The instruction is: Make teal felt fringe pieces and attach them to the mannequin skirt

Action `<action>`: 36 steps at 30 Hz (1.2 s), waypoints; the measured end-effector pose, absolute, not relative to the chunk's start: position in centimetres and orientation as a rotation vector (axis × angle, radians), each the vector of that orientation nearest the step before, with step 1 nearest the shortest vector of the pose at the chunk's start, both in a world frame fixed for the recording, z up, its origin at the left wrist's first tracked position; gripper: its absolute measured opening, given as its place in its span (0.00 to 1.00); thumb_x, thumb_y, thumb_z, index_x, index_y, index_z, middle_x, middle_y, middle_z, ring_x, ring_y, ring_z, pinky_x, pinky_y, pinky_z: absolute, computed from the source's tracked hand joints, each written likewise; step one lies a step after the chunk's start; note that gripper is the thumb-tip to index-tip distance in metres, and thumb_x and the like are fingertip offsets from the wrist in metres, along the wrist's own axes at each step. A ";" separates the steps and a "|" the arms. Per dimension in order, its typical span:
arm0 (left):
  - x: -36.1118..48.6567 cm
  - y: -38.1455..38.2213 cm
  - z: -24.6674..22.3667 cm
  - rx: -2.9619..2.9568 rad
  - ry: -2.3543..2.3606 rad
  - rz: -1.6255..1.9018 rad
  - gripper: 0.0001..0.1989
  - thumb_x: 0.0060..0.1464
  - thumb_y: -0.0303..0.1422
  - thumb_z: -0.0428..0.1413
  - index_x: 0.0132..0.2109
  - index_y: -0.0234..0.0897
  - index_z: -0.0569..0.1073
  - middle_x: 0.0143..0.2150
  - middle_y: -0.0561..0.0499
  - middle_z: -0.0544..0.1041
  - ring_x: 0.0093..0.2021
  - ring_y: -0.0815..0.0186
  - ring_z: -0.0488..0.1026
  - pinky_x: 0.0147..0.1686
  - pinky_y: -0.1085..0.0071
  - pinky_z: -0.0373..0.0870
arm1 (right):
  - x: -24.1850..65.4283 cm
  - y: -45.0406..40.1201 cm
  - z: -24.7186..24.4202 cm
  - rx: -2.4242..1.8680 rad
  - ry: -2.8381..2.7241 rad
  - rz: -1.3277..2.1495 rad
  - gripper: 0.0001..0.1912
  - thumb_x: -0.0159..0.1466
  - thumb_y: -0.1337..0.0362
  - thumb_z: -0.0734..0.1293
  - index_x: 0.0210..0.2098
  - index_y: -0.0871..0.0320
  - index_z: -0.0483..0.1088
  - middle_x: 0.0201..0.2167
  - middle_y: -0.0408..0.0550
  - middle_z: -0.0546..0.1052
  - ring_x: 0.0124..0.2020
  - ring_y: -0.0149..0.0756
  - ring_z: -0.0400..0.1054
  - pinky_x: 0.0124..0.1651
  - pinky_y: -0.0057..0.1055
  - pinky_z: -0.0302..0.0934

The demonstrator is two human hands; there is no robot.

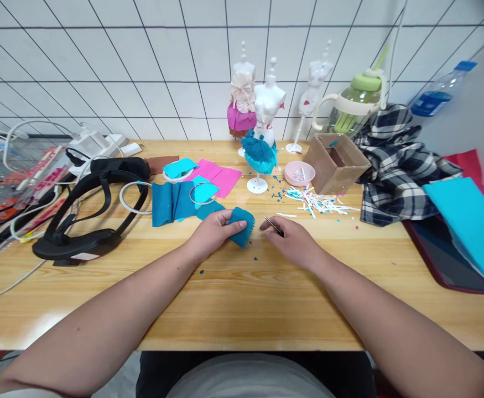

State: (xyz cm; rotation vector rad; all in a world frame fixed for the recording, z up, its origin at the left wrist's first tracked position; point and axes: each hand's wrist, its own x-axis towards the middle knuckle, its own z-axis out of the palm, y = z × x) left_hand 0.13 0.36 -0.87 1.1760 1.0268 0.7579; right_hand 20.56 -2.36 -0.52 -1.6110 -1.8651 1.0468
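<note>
Head view showed a broad, pale wooden surface [225,309] with a white plastic dress form [270,97], teal fringe about its lower part, near its back edge. Right of that stood an open brown cardboard box [322,168], and before it lay a loose heap of thin white and blue strips [316,200]; a careless sweep of the right arm would likely have scattered these. The left hand [214,232] held a small teal sheet with a toothed right edge [242,228] above the middle of the surface, its fingers pinching it, thumb on top. The right hand [295,240], just beside it, had its fingers closed around a slim, dark metal tool [274,226], partly hidden. If the left pinch loosened, the soft-looking sheet could have twisted, making cuts uneven; a tip straying left could have nicked the thumb. Tiny teal scraps [255,258] underneath might easily have stuck or strayed.
</note>
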 end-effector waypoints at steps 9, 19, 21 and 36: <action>0.2 0.3 -0.8 1.158 1.020 0.739 0.18 0.43 0.42 0.65 0.37 0.34 0.76 0.33 0.50 0.79 0.30 0.66 0.73 0.31 0.70 0.69 | 20.3 -3.0 -0.9 -1.519 -2.007 1.158 0.28 0.70 0.48 0.46 0.27 0.56 0.65 0.24 0.43 0.70 0.28 0.34 0.63 0.32 0.29 0.51; 0.2 0.4 -0.8 1.196 1.005 0.715 0.17 0.43 0.41 0.65 0.37 0.33 0.77 0.33 0.50 0.79 0.30 0.67 0.72 0.32 0.71 0.69 | 19.9 -3.1 -0.7 -1.497 -2.103 1.102 0.26 0.70 0.48 0.47 0.28 0.56 0.63 0.23 0.42 0.69 0.27 0.32 0.61 0.32 0.29 0.50; 0.2 0.4 -0.8 1.203 1.003 0.706 0.17 0.44 0.41 0.65 0.37 0.33 0.77 0.33 0.50 0.79 0.30 0.68 0.72 0.32 0.71 0.69 | 20.0 -3.1 -0.7 -1.489 -2.119 1.092 0.25 0.70 0.49 0.47 0.28 0.56 0.62 0.23 0.42 0.69 0.27 0.33 0.61 0.32 0.29 0.50; 0.2 0.3 -0.7 1.239 1.008 0.694 0.16 0.44 0.41 0.65 0.37 0.33 0.77 0.32 0.50 0.79 0.29 0.67 0.72 0.30 0.71 0.70 | 20.0 -2.9 -0.6 -1.496 -2.162 1.084 0.23 0.69 0.49 0.49 0.27 0.56 0.60 0.24 0.42 0.67 0.27 0.32 0.57 0.30 0.28 0.46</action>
